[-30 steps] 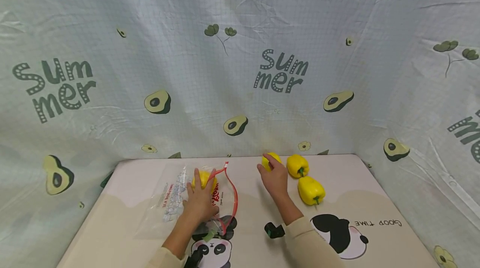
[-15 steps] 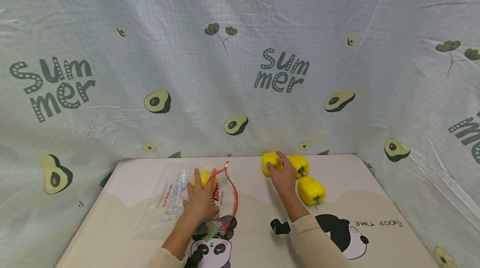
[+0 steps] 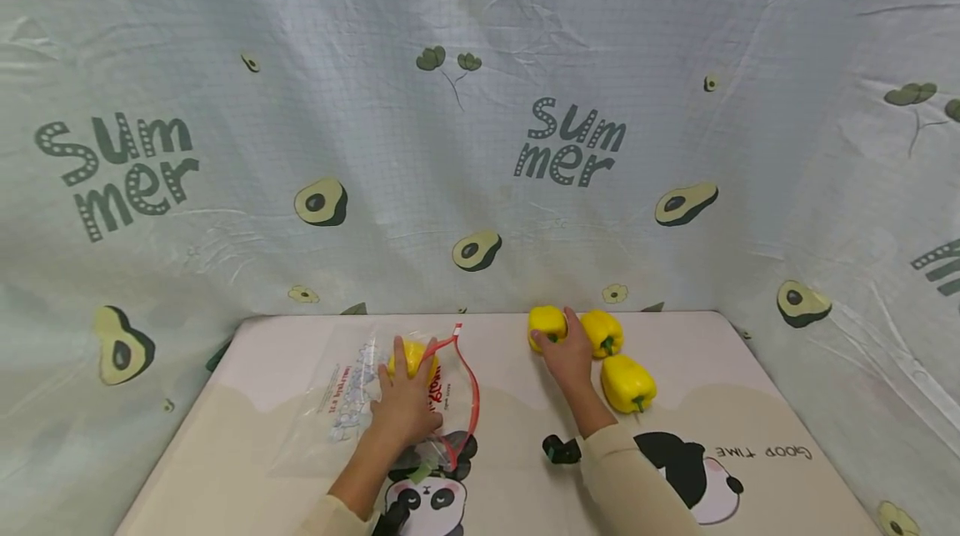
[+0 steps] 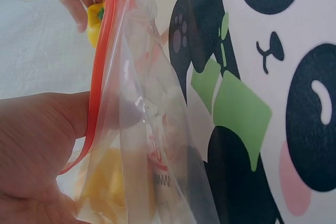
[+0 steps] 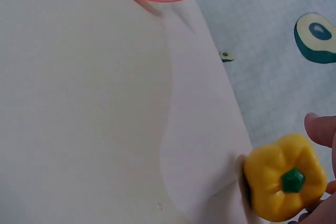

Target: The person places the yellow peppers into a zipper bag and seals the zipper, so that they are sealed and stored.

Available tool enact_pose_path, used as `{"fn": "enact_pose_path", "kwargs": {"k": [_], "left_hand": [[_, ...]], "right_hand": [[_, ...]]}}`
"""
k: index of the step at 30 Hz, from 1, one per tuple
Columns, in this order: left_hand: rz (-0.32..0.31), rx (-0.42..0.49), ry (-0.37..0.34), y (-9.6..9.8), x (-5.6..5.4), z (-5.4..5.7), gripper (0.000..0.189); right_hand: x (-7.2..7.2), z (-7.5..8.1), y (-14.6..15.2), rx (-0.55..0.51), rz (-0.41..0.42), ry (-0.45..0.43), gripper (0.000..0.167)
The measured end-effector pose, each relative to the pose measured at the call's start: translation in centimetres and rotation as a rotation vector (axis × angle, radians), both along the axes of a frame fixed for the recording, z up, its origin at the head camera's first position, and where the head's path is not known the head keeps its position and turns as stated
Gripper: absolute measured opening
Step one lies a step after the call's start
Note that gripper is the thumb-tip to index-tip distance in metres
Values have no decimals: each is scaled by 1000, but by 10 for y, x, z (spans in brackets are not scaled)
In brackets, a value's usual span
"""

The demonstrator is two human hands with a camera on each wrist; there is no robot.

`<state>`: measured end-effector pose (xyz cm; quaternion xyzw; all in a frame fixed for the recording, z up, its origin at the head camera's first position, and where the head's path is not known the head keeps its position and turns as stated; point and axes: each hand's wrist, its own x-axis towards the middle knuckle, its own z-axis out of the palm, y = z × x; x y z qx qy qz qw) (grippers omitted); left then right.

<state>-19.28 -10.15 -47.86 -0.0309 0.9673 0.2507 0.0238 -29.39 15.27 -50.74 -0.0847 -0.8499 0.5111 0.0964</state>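
My left hand (image 3: 402, 415), fingers spread and straight, lies at the mouth of a clear zip bag (image 3: 341, 403) with a red rim. In the left wrist view the thumb reaches behind the raised red rim (image 4: 101, 66). Inside the bag, partly hidden by the fingers, is a yellow bell pepper (image 3: 413, 355). My right hand (image 3: 572, 359) is at the far edge of the table, thumb and forefinger spread on either side of another yellow bell pepper (image 3: 544, 319). The right wrist view shows this pepper (image 5: 268, 182) with its green stem, a small gap below the thumb (image 5: 320, 128).
Right beside the right hand, two more yellow bell peppers, one farther back (image 3: 603, 329) and one nearer (image 3: 627, 383), sit on the table (image 3: 225, 444). A printed sheet (image 3: 405, 152) hangs behind the table. Panda pictures (image 3: 427, 503) mark the tabletop.
My right hand has shifted to the right, uncovering the far-left pepper, and its thumb and forefinger have spread wider around it. My left hand and the bag stay put.
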Motion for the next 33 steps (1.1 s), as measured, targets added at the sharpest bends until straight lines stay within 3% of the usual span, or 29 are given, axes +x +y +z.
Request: {"fn": "enact_pose_path", "kwargs": {"k": [7,18,33], "left_hand": [[-1,6,8,3,-1,-1,112],[-18,24,16,3,-1,-4,111],[-1,23,1,2,-1,-3,111]], "right_hand": [[-6,-4,-1,25,-20,-46,81],[-11,-5,-4,-29,-73,-110,81],[-12,-6,-1,-47,-68,-67,75]]}}
